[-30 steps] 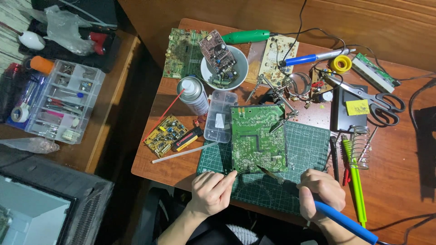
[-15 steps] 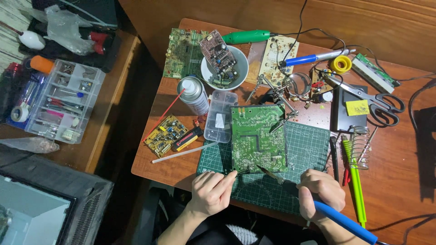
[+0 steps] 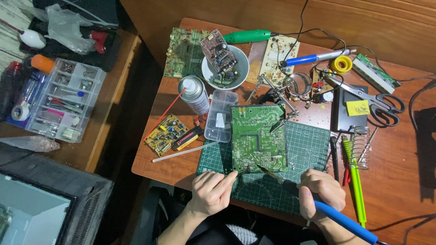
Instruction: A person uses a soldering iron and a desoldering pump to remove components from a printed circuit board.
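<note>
A green board [image 3: 258,137], solder side up and speckled with silver joints, lies just beyond both hands: left hand [image 3: 212,193] pinches tweezers [image 3: 242,171], right hand [image 3: 320,193] grips a blue-handled iron [image 3: 318,206].

The circuit board [image 3: 258,138] is lying on the cutting mat [image 3: 309,149], with the clear box [image 3: 220,115] just left of it. The bowl [image 3: 225,68] is sitting behind, the scissors [image 3: 377,102] far right.
</note>
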